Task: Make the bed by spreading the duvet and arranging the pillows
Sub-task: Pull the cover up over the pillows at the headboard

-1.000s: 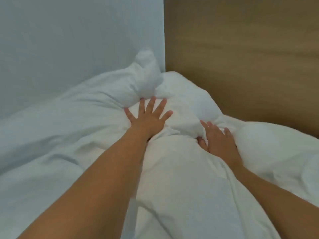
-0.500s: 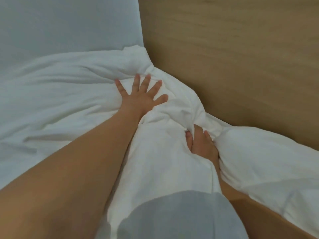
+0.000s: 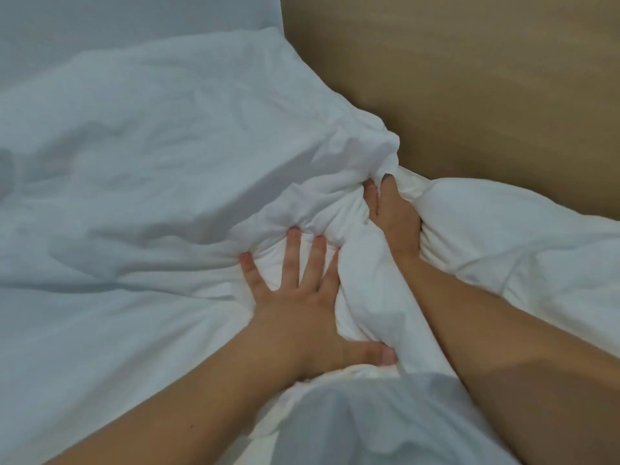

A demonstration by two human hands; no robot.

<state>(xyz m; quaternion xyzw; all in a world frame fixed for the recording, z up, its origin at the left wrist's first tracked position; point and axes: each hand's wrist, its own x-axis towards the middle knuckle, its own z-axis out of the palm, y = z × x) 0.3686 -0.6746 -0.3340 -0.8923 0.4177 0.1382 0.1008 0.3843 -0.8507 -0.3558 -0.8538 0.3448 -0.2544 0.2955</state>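
Right hand's fingertips (image 3: pixel 385 182) under duvet (image 3: pixel 167 162)

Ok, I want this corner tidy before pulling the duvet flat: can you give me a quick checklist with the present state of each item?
1. Left hand flat on the white crumpled duvet, fingers spread: ok.
2. Right hand dug into the bunched white fold; grip: cannot tell.
3. Duvet smooth at the corner: not ok, bunched.
4. Duvet reaches the tan wooden headboard: ok.
5. Pillows arranged: cannot tell.

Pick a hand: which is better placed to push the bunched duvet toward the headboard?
Right hand, probably: it's already dug into the duvet bunch beside the headboard; the left hand presses flat, farther back.
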